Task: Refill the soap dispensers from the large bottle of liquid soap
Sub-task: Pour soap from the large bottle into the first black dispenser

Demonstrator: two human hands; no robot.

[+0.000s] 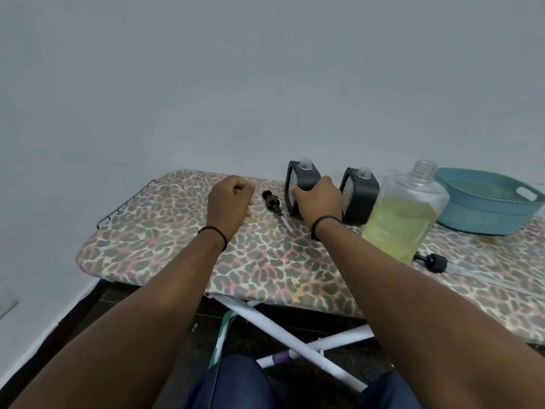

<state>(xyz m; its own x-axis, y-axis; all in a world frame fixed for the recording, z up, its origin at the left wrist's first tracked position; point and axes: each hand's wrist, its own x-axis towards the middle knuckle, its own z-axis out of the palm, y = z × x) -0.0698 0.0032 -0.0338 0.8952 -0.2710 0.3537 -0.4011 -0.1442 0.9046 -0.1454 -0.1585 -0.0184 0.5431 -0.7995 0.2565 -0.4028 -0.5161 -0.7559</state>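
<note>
Two black soap dispensers with open clear necks stand at the back of the ironing board. My right hand [318, 202] grips the left dispenser [303, 180] from the front. The right dispenser [361, 193] stands free beside it. The large clear bottle [407, 214], uncapped and about half full of yellow-green soap, stands just right of my right wrist. One black pump head [272, 203] lies on the board between my hands; a second pump [435, 262] lies by the bottle's base. My left hand [231, 202] is a closed fist above the board, holding nothing visible.
The ironing board [165, 252] has a leopard-print cover and a wire rack [124, 203] at its left end. A teal plastic basket [486, 211] sits at the back right. White folding legs [295, 335] show below; a plain wall rises behind.
</note>
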